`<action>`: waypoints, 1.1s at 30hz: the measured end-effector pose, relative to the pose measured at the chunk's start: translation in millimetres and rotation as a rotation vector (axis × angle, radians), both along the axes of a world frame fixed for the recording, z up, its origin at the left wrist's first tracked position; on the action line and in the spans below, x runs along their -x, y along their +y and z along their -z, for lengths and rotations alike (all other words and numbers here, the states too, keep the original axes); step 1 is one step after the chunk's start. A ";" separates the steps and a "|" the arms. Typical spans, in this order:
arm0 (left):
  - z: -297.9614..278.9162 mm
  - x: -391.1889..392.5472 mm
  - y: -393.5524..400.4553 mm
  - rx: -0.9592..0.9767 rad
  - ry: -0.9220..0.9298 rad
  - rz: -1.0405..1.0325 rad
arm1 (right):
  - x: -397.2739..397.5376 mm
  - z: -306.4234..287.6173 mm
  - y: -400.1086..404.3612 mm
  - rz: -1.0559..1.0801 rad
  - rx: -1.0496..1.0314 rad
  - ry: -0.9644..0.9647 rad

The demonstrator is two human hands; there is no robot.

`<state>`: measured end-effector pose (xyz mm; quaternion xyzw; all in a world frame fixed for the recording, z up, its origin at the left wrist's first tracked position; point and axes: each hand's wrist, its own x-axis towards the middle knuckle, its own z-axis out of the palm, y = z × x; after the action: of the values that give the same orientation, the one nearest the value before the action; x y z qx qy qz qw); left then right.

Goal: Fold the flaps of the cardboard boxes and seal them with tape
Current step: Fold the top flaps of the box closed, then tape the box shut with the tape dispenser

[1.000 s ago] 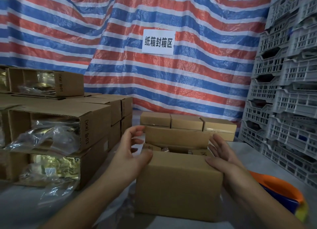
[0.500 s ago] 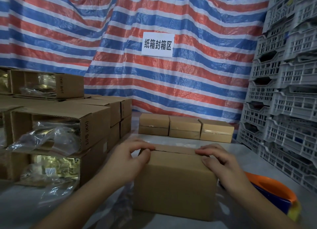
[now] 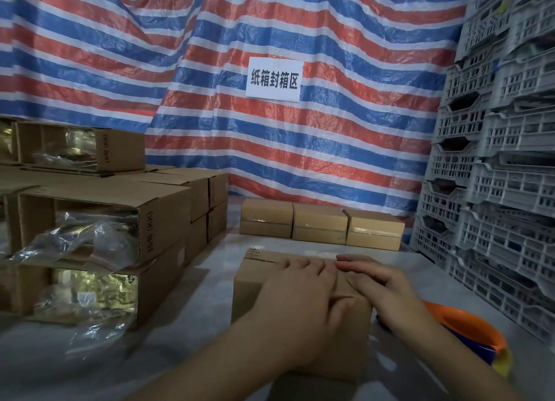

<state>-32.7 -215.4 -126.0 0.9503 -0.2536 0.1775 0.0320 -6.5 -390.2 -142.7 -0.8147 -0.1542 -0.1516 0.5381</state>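
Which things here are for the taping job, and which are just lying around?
For the job: box under both flat hands (left hand, right hand); open boxes waiting at left; three shut boxes at the back.

Just lying about: crates, striped tarp, sign, orange tub.

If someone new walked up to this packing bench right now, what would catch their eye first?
Probably the red, white and blue striped tarp filling the back wall, with a white paper sign fixed near its middle. Next, the left hand and right hand lying flat on the closed flaps of the cardboard box at the front. Stacked open cartons with plastic bags stand at left, grey crates at right.
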 end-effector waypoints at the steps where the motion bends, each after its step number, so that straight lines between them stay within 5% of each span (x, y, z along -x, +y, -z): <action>1: 1.4 -1.5 0.3 -0.001 -0.019 -0.003 | 0.0 -3.8 -1.6 0.009 0.048 0.027; 4: 2.9 -3.4 3.7 0.021 -0.043 0.030 | 1.0 -18.8 -18.8 0.176 0.342 0.080; 8: 2.8 -6.8 13.4 0.078 -0.071 0.074 | 0.1 -23.6 -64.1 0.650 1.012 0.171; 11: 2.5 -11.6 21.3 0.090 -0.053 0.108 | -0.9 -7.7 -86.1 0.699 1.173 0.395; 14: 1.8 -15.0 24.0 0.089 -0.027 0.150 | -3.7 11.7 -94.7 0.643 1.103 0.447; 21: -5.8 -15.3 24.8 0.028 0.079 0.156 | -4.8 29.1 -90.0 0.608 1.092 0.240; 28: -13.8 -23.0 31.9 0.056 0.135 0.224 | -1.1 -62.7 -67.7 0.479 0.219 0.098; 33: -29.7 -23.6 34.3 0.310 0.458 0.195 | -5.9 -121.7 -29.9 0.191 0.035 0.163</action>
<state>-9.1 -181.1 -96.3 0.9205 -0.2998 -0.0090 0.2503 -0.6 -420.1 -21.0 -0.8446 -0.0341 -0.1326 0.5176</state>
